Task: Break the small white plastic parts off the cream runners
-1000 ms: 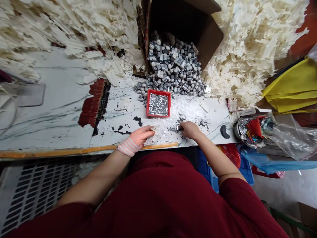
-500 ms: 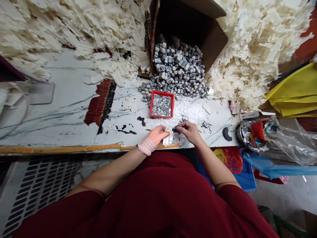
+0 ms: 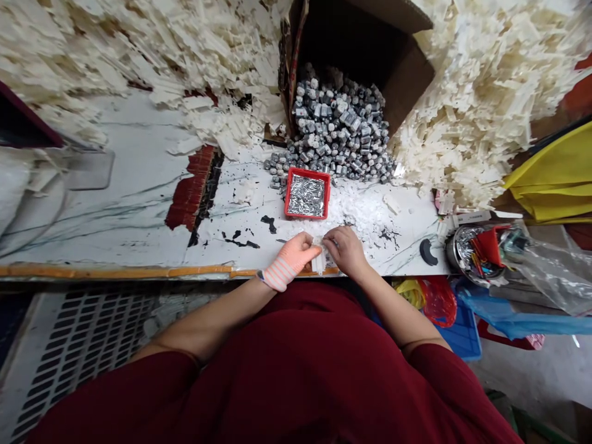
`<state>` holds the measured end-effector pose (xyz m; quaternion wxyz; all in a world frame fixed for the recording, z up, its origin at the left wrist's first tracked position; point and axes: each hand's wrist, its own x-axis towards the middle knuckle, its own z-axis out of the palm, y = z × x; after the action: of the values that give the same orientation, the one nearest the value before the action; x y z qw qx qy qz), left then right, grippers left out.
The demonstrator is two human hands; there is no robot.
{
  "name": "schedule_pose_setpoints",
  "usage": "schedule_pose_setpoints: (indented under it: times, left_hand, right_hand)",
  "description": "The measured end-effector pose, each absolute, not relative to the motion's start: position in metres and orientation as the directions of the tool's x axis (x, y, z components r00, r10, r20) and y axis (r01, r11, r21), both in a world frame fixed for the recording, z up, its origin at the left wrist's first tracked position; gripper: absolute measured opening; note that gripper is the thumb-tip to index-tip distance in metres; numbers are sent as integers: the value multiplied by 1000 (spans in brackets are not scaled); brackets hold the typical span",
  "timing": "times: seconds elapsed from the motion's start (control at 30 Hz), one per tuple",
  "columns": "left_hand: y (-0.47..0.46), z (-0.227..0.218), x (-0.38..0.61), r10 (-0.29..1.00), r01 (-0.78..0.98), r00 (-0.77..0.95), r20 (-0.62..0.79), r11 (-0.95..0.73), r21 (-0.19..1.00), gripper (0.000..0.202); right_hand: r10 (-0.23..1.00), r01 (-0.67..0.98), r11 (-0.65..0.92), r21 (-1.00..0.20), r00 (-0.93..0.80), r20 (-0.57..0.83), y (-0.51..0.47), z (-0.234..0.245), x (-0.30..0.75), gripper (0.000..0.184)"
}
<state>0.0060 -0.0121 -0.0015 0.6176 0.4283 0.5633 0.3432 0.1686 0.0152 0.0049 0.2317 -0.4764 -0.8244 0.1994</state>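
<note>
My left hand [image 3: 300, 254], in a peach-coloured glove with a striped cuff, grips a white plastic strip [image 3: 318, 258] at the table's front edge. My right hand [image 3: 346, 250] is bare and meets the strip from the other side. Its fingertips pinch a small metal part, mostly hidden by the fingers. Just beyond my hands stands a red tray [image 3: 308, 194] filled with shiny metal pieces. Behind it, grey metal parts [image 3: 337, 129] spill from a cardboard box [image 3: 370, 43]. White plastic scraps [image 3: 356, 209] lie around the tray.
Large heaps of cream plastic pieces [image 3: 485, 105] flank the box. A metal bowl [image 3: 462, 250] holding red items sits at the table's right end, beside a clear plastic bag [image 3: 555, 274] and yellow cloth [image 3: 555, 179]. A blue crate [image 3: 465, 333] stands below the table.
My hands have drawn together, and the white strip now sits between them. The left hand has moved right. The view has drifted slightly, so the scene shifts right in the frame.
</note>
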Motion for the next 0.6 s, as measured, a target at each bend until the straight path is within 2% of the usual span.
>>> schedule_pose_setpoints:
  times: [0.13,0.27,0.37,0.5,0.6]
  left_hand:
    - [-11,1,4,913,77,106,-395,388,918,20]
    - [-10,0,3,880,-105,166,-444,464,880,21]
    - [-11,-2,3,862,-202,212,-461,500,842,25]
    - [-12,-2,4,842,-270,255,-475,533,801,29]
    - [-13,-1,3,840,-275,254,-479,537,797,29]
  right_hand:
    - [918,658,344,-670,-386,93,16,4,168,13]
    - [959,612,132,-780,-277,-55,14,8,166,18]
    - [968,586,107,-803,-247,-51,12,12,164,21]
    - [964,625,153,-766,-265,-24,9,14,161,21]
    - [944,738,269,-619,-330,17,6,14,160,20]
